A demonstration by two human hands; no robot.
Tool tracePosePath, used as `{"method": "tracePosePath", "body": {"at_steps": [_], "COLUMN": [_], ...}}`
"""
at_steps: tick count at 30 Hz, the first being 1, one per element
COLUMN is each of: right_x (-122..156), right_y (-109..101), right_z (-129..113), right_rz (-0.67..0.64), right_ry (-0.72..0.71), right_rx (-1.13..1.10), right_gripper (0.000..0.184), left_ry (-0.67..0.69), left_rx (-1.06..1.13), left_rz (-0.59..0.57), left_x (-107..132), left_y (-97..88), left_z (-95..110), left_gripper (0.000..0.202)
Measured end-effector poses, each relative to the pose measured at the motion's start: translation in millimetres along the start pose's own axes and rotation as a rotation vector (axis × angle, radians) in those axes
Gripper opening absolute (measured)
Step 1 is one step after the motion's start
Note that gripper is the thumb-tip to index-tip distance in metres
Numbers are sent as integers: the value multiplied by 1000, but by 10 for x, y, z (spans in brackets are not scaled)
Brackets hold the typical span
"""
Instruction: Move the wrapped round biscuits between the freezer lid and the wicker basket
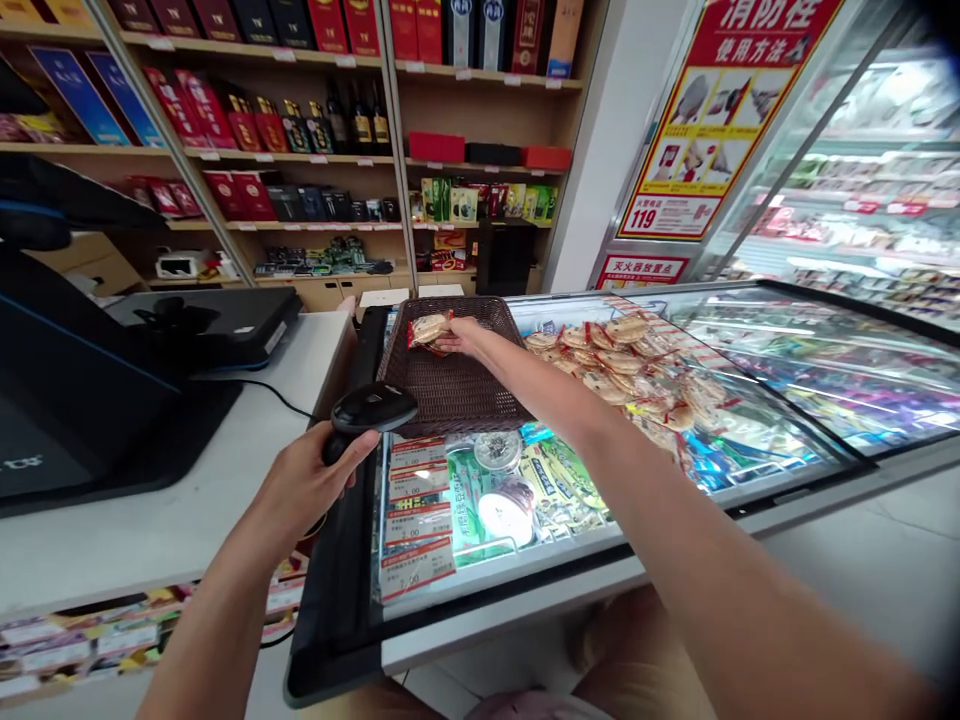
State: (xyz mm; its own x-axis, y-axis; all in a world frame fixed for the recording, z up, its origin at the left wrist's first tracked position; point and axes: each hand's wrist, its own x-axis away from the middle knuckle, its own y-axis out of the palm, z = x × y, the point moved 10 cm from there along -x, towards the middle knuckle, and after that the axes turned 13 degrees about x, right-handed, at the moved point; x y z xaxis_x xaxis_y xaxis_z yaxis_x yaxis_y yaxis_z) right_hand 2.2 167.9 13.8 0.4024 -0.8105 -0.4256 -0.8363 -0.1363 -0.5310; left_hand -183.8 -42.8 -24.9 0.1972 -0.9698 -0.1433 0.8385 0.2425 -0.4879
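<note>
My left hand [311,480] is wrapped round the handle of a black barcode scanner [375,407], held over the near left corner of the freezer. Stretched forward, my right hand [463,338] has its fingers on a packaged flatbread [429,330] in a clear and red wrapper. That pack is at the far end of a brown woven basket [472,395], which rests on the freezer's glass top. A heap of similar packaged flatbreads [615,358] lies on the glass to the right of the basket.
A chest freezer [525,600] with ice cream packs under its glass stands before me. On the left is a white counter [187,510] with a black checkout terminal [75,380] and a cable. Shelves [300,155] of boxes and bottles line the back. Price labels [416,520] lie along the glass.
</note>
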Motion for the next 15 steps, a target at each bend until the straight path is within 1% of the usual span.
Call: {"method": "tracePosePath", "body": {"at_steps": [2, 5, 8, 10, 13, 15], "right_x": [153, 497, 994, 1363, 1850, 2111], "right_y": [-177, -572, -1005, -1262, -1593, -1761], "right_z": [37, 215, 462, 604, 710, 755], "right_rz": [-8, 1, 43, 92, 173, 215], "right_ry": [40, 176, 339, 417, 422, 408], "right_rx": [-29, -104, -193, -271, -316, -320], "right_gripper": [30, 25, 28, 28, 29, 32], "left_ry": [17, 57, 126, 179, 235, 260], "left_rx": [-3, -2, 5, -11, -35, -64], "left_rz": [-16, -49, -104, -140, -190, -208], "left_x": [-3, -1, 15, 34, 65, 79], "left_y": [97, 304, 598, 828, 1189, 1402], "left_z": [71, 275, 593, 836, 1166, 1340], "left_gripper": [59, 57, 55, 55, 55, 54]}}
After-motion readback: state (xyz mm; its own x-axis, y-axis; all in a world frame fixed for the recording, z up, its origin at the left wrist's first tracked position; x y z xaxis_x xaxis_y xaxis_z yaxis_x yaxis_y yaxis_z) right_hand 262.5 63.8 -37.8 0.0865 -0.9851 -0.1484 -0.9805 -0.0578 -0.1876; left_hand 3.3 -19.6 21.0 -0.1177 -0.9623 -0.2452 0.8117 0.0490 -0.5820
